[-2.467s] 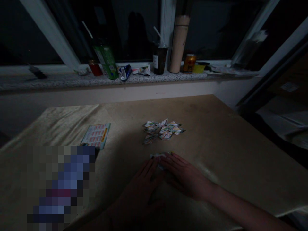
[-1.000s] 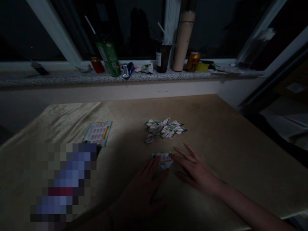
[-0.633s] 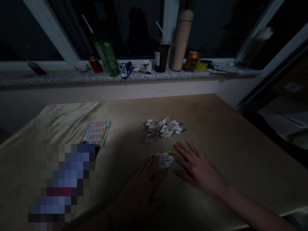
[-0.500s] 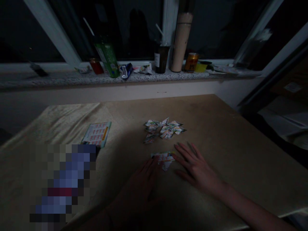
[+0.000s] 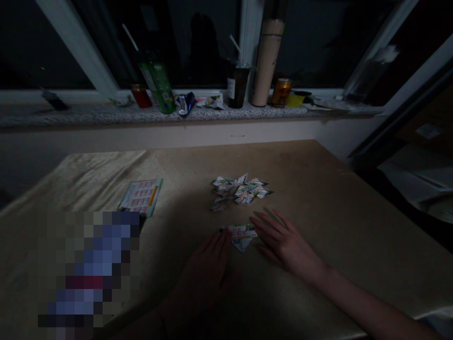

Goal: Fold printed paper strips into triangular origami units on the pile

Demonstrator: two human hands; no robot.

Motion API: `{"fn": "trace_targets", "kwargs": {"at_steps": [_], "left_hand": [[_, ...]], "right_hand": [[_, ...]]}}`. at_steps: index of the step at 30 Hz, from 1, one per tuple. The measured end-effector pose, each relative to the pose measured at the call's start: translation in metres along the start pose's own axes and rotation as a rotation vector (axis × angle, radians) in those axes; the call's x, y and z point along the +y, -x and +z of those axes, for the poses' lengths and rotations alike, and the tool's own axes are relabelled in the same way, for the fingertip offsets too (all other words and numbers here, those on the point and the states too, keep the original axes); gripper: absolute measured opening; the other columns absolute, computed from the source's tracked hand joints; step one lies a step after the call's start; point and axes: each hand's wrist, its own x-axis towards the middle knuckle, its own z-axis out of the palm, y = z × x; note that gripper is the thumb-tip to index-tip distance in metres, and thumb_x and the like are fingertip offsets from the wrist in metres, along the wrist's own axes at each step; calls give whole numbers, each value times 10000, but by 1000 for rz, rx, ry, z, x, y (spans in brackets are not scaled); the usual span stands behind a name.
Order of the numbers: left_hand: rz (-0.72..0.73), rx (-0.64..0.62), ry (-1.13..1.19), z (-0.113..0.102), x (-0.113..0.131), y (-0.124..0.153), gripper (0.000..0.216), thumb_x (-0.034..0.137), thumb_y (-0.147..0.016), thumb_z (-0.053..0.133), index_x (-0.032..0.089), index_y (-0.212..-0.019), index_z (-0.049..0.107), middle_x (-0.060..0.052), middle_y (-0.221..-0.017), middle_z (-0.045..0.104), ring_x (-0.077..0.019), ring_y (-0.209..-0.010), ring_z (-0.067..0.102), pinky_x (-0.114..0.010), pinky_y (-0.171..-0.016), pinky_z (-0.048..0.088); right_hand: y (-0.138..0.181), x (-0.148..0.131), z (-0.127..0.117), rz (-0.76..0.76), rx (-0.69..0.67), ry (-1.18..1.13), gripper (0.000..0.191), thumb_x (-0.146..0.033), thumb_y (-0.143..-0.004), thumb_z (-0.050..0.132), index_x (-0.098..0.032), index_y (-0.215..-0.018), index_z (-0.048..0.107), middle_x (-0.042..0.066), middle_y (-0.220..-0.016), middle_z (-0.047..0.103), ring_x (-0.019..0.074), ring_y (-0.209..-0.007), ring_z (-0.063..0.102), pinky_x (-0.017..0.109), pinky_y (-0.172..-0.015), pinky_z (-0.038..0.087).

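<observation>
A partly folded piece of printed paper (image 5: 242, 231) lies on the table in front of me, with a long band across its top and a pointed flap below. My left hand (image 5: 208, 259) rests flat, its fingertips on the paper's left end. My right hand (image 5: 283, 241) is spread low over the table, fingertips at the paper's right end. Just beyond lies a cluster of several folded paper pieces (image 5: 244, 191) with pointed tips. Dim light blurs the finer folds.
A stack of printed sheets (image 5: 141, 196) lies on the cloth-covered table (image 5: 336, 212) at left, beside a pixelated blue object (image 5: 95, 264). On the stone windowsill (image 5: 205, 114) stand a green bottle (image 5: 163, 87), a dark cup (image 5: 239, 87), a tall pink flask (image 5: 267, 66) and a gold can (image 5: 282, 92).
My right hand has shifted slightly left, its fingertips now at the paper's end. The left hand has drawn a little left, showing more of the flap. Nothing else has moved.
</observation>
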Motion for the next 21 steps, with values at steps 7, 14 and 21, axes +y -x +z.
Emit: {"fn": "trace_targets", "kwargs": {"at_steps": [7,14,21], "left_hand": [[-26,31,-127,-8,8,-23,371,346,-880,449,101,-1142,544,-147,-1105,599,-288,-999,539,-423,-857,399],[97,14,-202,-7,-5,-30,247,292,-894,477,121,-1044,573,-101,-971,618,-244,-881,560,-373,-763,414],[60,60,-147,-6,-9,-29,239,237,-897,453,151,-1098,551,-85,-1106,586,-241,-1009,517,-395,-874,374]], "right_hand": [[-19,-2,5,-118,-5,-7,238,-254,-869,490,-137,-1003,648,99,-1167,608,250,-1177,466,469,-1040,324],[-27,5,7,-285,-58,37,355,-374,-870,475,-92,-1011,638,126,-1059,647,241,-1072,532,422,-1036,331],[-25,10,14,-297,-19,53,269,-303,-901,446,-149,-1028,627,87,-1037,653,217,-1046,542,418,-984,390]]}}
